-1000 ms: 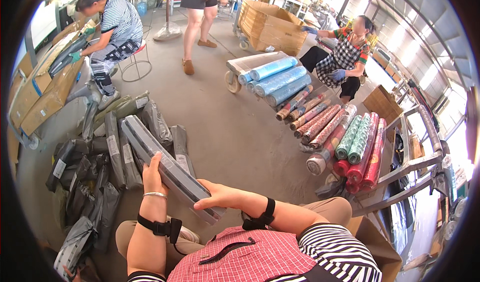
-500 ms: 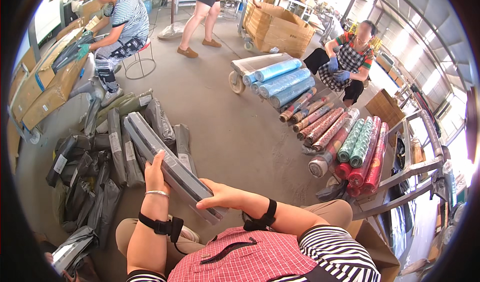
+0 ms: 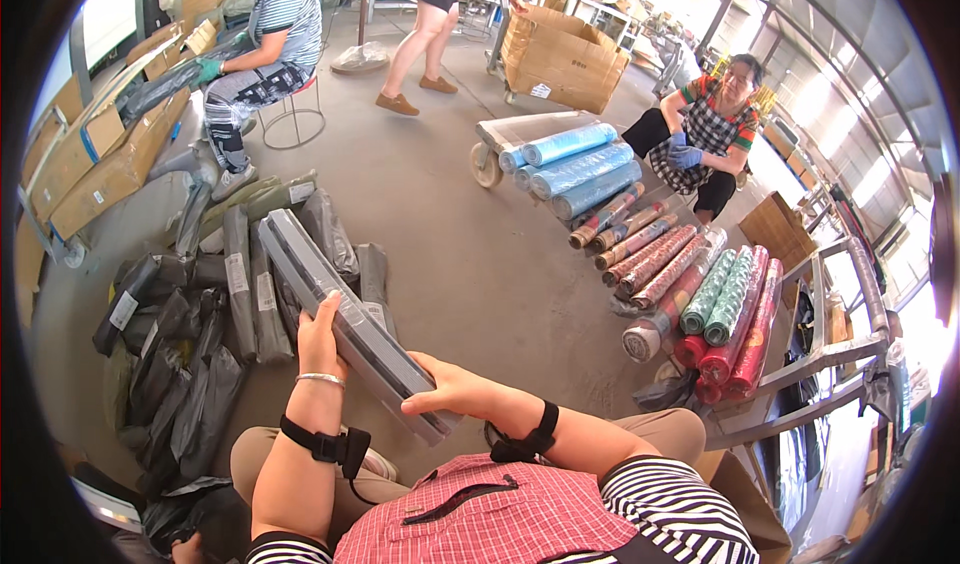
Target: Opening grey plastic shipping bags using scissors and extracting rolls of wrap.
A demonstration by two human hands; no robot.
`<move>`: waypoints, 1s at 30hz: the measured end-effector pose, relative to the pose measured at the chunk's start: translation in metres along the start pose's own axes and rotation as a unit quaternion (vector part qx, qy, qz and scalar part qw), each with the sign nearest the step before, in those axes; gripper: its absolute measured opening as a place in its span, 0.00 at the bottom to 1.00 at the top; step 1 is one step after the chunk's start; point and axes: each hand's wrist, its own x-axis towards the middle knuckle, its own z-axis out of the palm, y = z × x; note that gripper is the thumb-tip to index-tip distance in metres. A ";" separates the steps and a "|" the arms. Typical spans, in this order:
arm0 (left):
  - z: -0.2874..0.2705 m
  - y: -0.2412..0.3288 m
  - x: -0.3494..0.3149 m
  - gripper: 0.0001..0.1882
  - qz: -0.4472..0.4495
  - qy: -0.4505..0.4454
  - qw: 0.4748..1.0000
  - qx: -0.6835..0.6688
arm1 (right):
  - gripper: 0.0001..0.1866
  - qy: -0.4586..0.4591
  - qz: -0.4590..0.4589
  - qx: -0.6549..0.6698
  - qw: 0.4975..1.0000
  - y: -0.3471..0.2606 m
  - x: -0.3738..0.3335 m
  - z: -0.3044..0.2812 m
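A long, flat grey bundle (image 3: 345, 314) with a dark stripe along it, seemingly in clear plastic, slants across in front of my lap. My left hand (image 3: 322, 342) is closed on its left side near the middle, thumb on top. Closer to me, my right hand (image 3: 450, 388) grips the lower right end, its thumb lying over the top face. The underside and the fingers beneath it are hidden. Beyond the bundle's far end, on the floor, lie dark plastic-wrapped packages (image 3: 237, 279) with white labels.
More dark packages (image 3: 160, 364) are heaped at left. Across at right lie blue rolls (image 3: 580, 169) on a low cart, patterned rolls (image 3: 665, 264), and green and red rolls (image 3: 745, 324). A metal frame (image 3: 830, 349) stands right. Co-workers sit, crouch and push a carton (image 3: 565, 59).
The whole view has shifted slightly. My grip on the bundle looks the same. At far left, the seated co-worker's gloved hand and dark package have moved; the crouching co-worker's gloved hands have come together.
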 end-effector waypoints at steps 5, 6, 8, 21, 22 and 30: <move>-0.002 0.001 0.002 0.27 0.000 -0.017 1.000 0.004 | 0.54 0.005 -0.020 0.013 1.000 0.003 0.000 -0.003; -0.004 -0.003 0.005 0.30 0.016 -0.028 0.999 0.011 | 0.52 0.005 -0.035 0.024 0.999 0.004 0.000 -0.003; -0.003 -0.001 0.006 0.32 0.033 -0.036 0.999 0.015 | 0.51 0.001 -0.035 0.049 0.998 -0.004 -0.001 -0.006; 0.008 0.010 0.003 0.21 0.014 -0.071 0.993 0.095 | 0.43 0.115 -0.069 0.165 0.977 -0.034 -0.016 -0.049; 0.007 0.008 0.005 0.17 0.023 -0.086 0.990 0.112 | 0.39 0.130 -0.067 0.166 0.975 -0.031 -0.015 -0.052; 0.008 -0.005 0.012 0.15 0.037 -0.165 0.979 0.117 | 0.31 0.157 -0.080 0.192 0.966 -0.007 -0.026 -0.070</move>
